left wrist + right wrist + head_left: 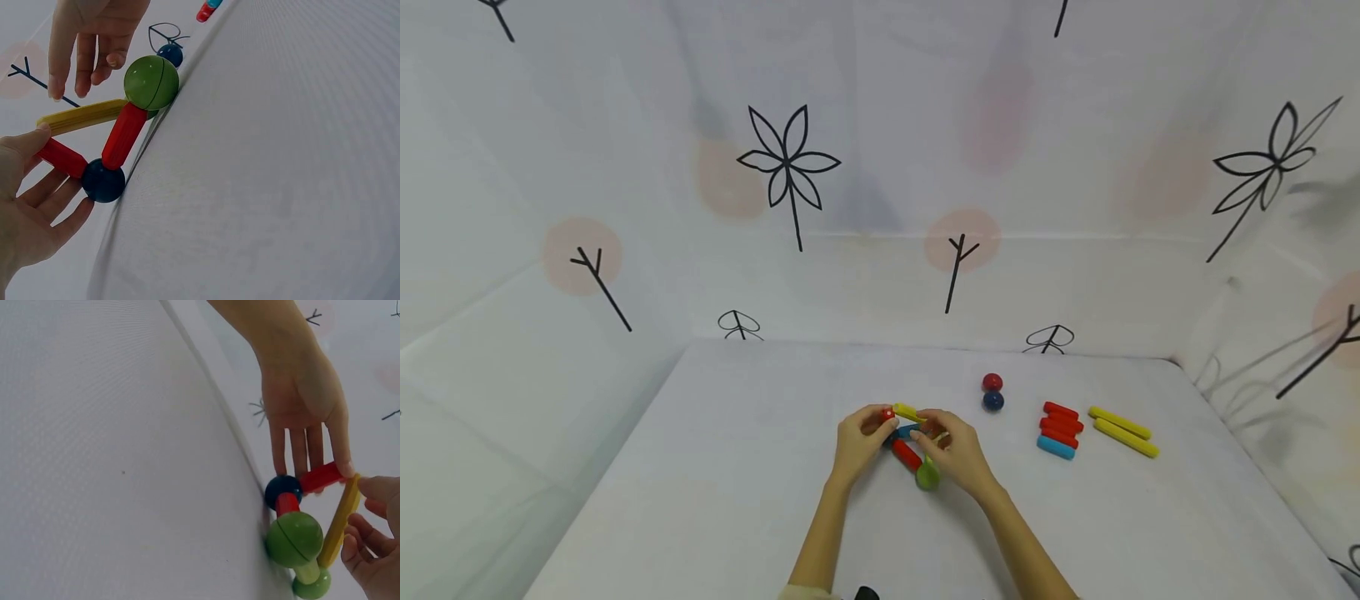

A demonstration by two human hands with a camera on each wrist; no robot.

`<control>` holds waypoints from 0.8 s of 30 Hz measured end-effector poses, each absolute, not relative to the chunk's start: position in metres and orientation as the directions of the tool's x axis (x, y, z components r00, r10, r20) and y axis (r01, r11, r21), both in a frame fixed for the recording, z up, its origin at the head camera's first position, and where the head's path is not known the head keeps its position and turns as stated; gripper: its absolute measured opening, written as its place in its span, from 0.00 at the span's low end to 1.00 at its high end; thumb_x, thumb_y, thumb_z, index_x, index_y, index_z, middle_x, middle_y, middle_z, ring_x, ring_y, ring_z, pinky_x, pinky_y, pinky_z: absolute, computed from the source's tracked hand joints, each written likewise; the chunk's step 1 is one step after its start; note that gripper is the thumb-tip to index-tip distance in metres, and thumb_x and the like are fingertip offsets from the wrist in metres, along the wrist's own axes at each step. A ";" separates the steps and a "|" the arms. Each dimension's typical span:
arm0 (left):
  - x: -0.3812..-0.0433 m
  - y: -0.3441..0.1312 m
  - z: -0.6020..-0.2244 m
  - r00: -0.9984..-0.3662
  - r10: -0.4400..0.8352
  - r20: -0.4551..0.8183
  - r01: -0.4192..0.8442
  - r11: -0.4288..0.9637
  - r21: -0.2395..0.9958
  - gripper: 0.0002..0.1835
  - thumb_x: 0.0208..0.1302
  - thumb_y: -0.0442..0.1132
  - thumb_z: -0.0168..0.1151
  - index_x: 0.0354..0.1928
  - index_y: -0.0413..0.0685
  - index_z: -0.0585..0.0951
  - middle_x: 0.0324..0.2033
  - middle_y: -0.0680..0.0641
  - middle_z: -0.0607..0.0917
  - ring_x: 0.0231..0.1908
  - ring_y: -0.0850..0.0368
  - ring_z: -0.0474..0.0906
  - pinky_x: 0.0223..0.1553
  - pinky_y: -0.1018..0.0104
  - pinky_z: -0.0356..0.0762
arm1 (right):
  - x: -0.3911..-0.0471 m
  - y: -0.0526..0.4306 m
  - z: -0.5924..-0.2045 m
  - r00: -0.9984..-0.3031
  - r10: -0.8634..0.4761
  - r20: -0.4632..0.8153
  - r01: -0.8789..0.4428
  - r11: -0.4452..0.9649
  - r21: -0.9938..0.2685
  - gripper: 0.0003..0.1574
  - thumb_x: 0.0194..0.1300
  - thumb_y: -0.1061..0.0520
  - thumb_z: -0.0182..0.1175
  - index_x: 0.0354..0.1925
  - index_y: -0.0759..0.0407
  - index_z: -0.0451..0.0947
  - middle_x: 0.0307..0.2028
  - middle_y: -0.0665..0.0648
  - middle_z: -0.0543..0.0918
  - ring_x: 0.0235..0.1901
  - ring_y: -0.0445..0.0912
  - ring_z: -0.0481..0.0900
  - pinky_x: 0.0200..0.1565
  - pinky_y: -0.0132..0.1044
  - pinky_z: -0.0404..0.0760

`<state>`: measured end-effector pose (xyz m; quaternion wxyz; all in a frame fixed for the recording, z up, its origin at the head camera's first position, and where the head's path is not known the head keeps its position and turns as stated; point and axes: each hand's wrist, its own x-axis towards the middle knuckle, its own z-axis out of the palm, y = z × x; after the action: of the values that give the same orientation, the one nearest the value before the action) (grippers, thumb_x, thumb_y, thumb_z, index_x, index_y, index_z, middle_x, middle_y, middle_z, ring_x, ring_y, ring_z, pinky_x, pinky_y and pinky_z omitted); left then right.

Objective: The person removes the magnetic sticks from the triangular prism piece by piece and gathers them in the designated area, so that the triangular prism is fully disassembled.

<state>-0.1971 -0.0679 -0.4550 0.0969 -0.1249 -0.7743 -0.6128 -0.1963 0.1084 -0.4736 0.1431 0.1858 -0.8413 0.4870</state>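
Note:
My left hand (859, 442) pinches a short red rod (62, 157) near its free end; the rod's other end meets a dark blue ball (104, 181). A second red rod (907, 455) joins that ball to a green ball (151, 82). A pale rod (307, 572) links the green ball to a smaller-looking green one (312, 585). From there a yellow rod (340, 528) slants up to the left thumb. My right hand (953, 450) hovers at the yellow rod, its fingers loosely bent; contact is unclear. Between the hands shows a blue rod (910, 431).
On the white table (737, 467), a red ball (992, 382) touches a dark blue ball (993, 402). To their right lie several red rods (1062, 423), a blue rod (1056, 447) and two long yellow rods (1126, 437). A patterned white cloth (880, 283) stands behind.

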 end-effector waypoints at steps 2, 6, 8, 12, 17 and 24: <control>-0.197 -0.068 -0.455 -0.945 0.081 0.317 0.327 0.215 0.920 0.12 0.60 0.30 0.62 0.44 0.28 0.80 0.39 0.35 0.84 0.41 0.41 0.82 0.43 0.60 0.80 | -0.196 0.105 -0.476 -0.885 -0.182 0.428 -0.462 0.449 -0.765 0.19 0.53 0.65 0.68 0.45 0.65 0.79 0.30 0.51 0.79 0.31 0.43 0.77 0.30 0.31 0.78; -0.198 -0.069 -0.458 -0.934 0.102 0.343 0.357 0.209 0.910 0.13 0.59 0.29 0.62 0.44 0.27 0.80 0.40 0.33 0.84 0.41 0.39 0.82 0.41 0.59 0.81 | -0.196 0.100 -0.477 -0.868 -0.193 0.458 -0.494 0.434 -0.753 0.20 0.53 0.65 0.67 0.46 0.66 0.78 0.30 0.53 0.80 0.31 0.44 0.77 0.29 0.31 0.78; -0.200 -0.070 -0.462 -0.928 0.110 0.357 0.372 0.201 0.906 0.13 0.58 0.27 0.63 0.43 0.25 0.79 0.40 0.31 0.83 0.41 0.36 0.81 0.40 0.58 0.81 | -0.198 0.097 -0.476 -0.855 -0.200 0.479 -0.516 0.426 -0.743 0.21 0.54 0.65 0.67 0.47 0.67 0.77 0.31 0.55 0.81 0.30 0.45 0.77 0.29 0.31 0.78; -0.209 -0.072 -0.484 -0.932 0.102 0.349 0.363 0.224 0.904 0.13 0.56 0.27 0.65 0.43 0.27 0.80 0.40 0.32 0.83 0.42 0.37 0.81 0.39 0.58 0.81 | -0.202 0.090 -0.473 -0.829 -0.213 0.518 -0.556 0.421 -0.717 0.21 0.55 0.66 0.66 0.49 0.69 0.76 0.32 0.59 0.81 0.30 0.47 0.78 0.29 0.32 0.79; -0.218 -0.075 -0.501 -0.944 0.119 0.309 0.330 0.287 0.899 0.14 0.54 0.28 0.67 0.43 0.29 0.81 0.40 0.35 0.84 0.39 0.41 0.83 0.39 0.60 0.81 | -0.207 0.084 -0.469 -0.828 -0.217 0.516 -0.554 0.454 -0.698 0.22 0.55 0.66 0.66 0.49 0.68 0.76 0.30 0.58 0.79 0.28 0.46 0.77 0.30 0.36 0.80; -0.218 -0.076 -0.506 -0.946 0.144 0.289 0.322 0.340 0.884 0.13 0.53 0.29 0.68 0.41 0.30 0.82 0.38 0.36 0.85 0.39 0.42 0.82 0.38 0.60 0.81 | -0.212 0.078 -0.463 -0.863 -0.221 0.455 -0.495 0.551 -0.671 0.21 0.54 0.62 0.68 0.48 0.64 0.78 0.28 0.57 0.74 0.25 0.44 0.69 0.27 0.30 0.70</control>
<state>-0.2185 -0.0760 -0.5061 0.0798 -0.1432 -0.8146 -0.5563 -0.2120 0.0780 -0.4627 0.1608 0.2068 -0.8659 0.4261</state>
